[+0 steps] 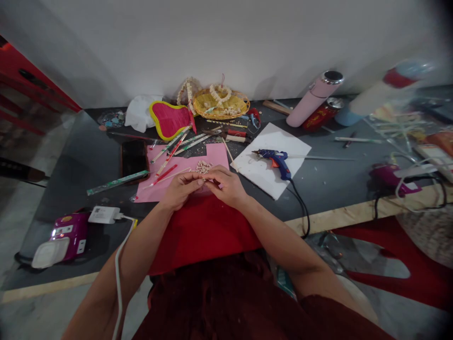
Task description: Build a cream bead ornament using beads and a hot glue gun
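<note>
My left hand (183, 190) and my right hand (225, 186) meet at the table's front, fingertips pinched together. Whatever lies between the fingers is too small and covered to name. Just beyond the fingertips sits a small pile of short pale wooden pieces (203, 166) on a pink sheet (215, 155). Red and white paper-wrapped sticks (166, 174) lie left of the pile. Below my hands a red cloth (208, 231) hangs over the table edge. To the right, a blue glue gun (279, 163) rests on a white board (271, 138), with a clear glue stick in its back.
A phone (134, 158) and a purple socket block (72, 233) with a white charger (104, 214) are at left. Behind stand a yellow basket (221, 104) and a pink-and-yellow shape (170, 120). A pink thermos (314, 99) and red can (323, 114) stand right. Cables cross the front edge.
</note>
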`<state>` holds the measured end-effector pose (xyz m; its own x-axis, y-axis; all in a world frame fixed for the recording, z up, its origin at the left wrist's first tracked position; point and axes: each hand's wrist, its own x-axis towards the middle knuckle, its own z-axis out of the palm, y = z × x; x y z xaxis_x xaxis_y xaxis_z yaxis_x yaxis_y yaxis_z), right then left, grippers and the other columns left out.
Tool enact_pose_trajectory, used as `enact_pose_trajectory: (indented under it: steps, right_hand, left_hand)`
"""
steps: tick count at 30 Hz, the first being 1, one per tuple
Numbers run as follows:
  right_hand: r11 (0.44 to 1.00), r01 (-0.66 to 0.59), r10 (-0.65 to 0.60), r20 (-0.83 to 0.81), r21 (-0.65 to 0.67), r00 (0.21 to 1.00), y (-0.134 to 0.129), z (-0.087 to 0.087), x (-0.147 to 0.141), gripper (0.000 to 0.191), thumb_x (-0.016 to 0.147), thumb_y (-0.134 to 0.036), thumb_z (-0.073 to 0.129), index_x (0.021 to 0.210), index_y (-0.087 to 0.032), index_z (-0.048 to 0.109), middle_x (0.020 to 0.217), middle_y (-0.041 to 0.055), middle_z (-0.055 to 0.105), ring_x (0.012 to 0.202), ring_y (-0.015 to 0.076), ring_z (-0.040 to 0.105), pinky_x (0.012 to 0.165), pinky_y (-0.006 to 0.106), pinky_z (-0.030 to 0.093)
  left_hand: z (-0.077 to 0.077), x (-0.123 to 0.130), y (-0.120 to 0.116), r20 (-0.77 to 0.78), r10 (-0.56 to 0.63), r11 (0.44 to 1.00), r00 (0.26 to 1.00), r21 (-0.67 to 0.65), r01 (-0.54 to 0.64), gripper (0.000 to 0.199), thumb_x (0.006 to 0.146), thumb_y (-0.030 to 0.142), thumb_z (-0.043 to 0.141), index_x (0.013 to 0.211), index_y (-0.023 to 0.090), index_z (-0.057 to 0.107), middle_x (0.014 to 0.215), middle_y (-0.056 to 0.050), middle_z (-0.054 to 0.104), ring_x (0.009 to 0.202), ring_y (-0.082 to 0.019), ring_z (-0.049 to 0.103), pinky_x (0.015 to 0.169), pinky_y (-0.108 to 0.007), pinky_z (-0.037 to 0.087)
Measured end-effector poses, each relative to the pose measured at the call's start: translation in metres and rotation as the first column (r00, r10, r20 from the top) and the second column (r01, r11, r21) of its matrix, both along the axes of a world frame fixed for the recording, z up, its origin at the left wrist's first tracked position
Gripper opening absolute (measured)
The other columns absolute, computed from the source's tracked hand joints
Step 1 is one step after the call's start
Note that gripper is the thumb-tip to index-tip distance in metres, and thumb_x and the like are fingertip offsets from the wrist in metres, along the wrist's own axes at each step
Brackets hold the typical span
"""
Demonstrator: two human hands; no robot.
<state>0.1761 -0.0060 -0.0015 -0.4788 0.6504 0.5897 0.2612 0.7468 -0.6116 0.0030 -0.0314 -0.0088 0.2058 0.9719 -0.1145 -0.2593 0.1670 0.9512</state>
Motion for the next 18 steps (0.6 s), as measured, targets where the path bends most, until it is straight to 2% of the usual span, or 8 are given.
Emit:
enact_pose_trajectory:
  steps: [4, 10, 18]
  right_hand:
    - [1.000, 0.005, -0.005, 0.012, -0.025, 1.000, -0.0006, 0.0007, -0.0010, 0.018, 0.086, -0.017, 0.051, 0.101, -0.021, 0.061, 0.094, 0.0053, 0.061, 0.090, 0.0144, 0.058, 0.079, 0.029, 0.051]
    - [0.995, 0.000, -0.006, -0.062, -0.098, 0.998, -0.0008, 0.0021, -0.0021, 0.017, 0.086, -0.019, 0.054, 0.101, -0.022, 0.061, 0.091, 0.0042, 0.060, 0.087, 0.0139, 0.058, 0.077, 0.030, 0.052]
    - [0.995, -0.035, 0.028, -0.070, -0.098, 0.997, 0.0000, 0.0012, -0.0017, 0.018, 0.086, -0.019, 0.054, 0.102, -0.021, 0.062, 0.092, 0.0046, 0.059, 0.087, 0.0136, 0.057, 0.074, 0.028, 0.051]
  left_hand:
    - [-0.0030, -0.0006, 0.0007, 0.022, 0.021, 1.000, 1.000, -0.023, -0.020, 0.020, 0.069, 0.027, 0.073, 0.086, 0.016, 0.072, 0.078, -0.003, 0.066, 0.068, -0.010, 0.057, 0.065, -0.022, 0.042]
    - [-0.0061, -0.0027, 0.0010, 0.114, 0.028, 0.998, 0.993, -0.053, -0.022, 0.022, 0.065, 0.028, 0.076, 0.084, 0.016, 0.072, 0.074, -0.002, 0.066, 0.065, -0.010, 0.058, 0.066, -0.023, 0.045]
    - [-0.0020, -0.0015, 0.0004, 0.116, 0.026, 0.998, 0.993, -0.065, -0.018, 0.022, 0.067, 0.027, 0.075, 0.086, 0.016, 0.072, 0.074, -0.003, 0.067, 0.064, -0.010, 0.058, 0.063, -0.022, 0.043]
